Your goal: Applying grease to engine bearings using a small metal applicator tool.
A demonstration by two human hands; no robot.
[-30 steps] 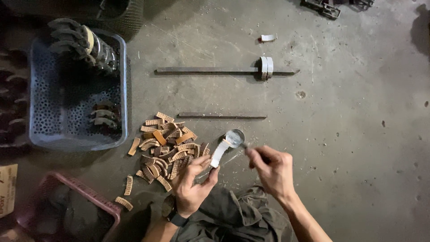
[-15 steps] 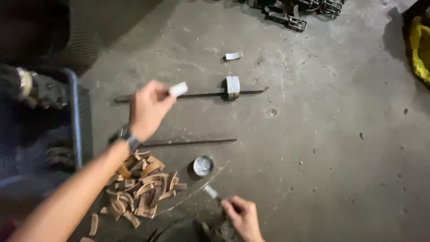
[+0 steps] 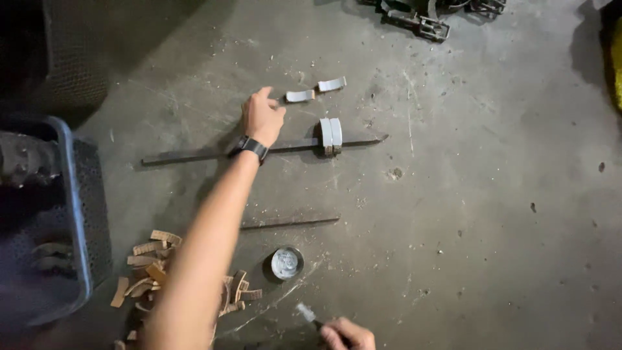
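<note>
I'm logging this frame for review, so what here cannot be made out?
Head view only:
- right hand: cut by bottom edge; grip on the small brush unclear.
- left hand: fingers curled, contact with the curved white piece uncertain.
- blue crate: contents dark, blurred.

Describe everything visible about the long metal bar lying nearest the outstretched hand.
The long metal bar is a thin, dark, flat strip, seemingly steel, lying on the concrete floor nearly level, its right end pointed. Two pale curved pieces stand side by side on it near that end. The left hand and its watch-banded wrist cross above its middle; whether they touch is unclear.
</note>
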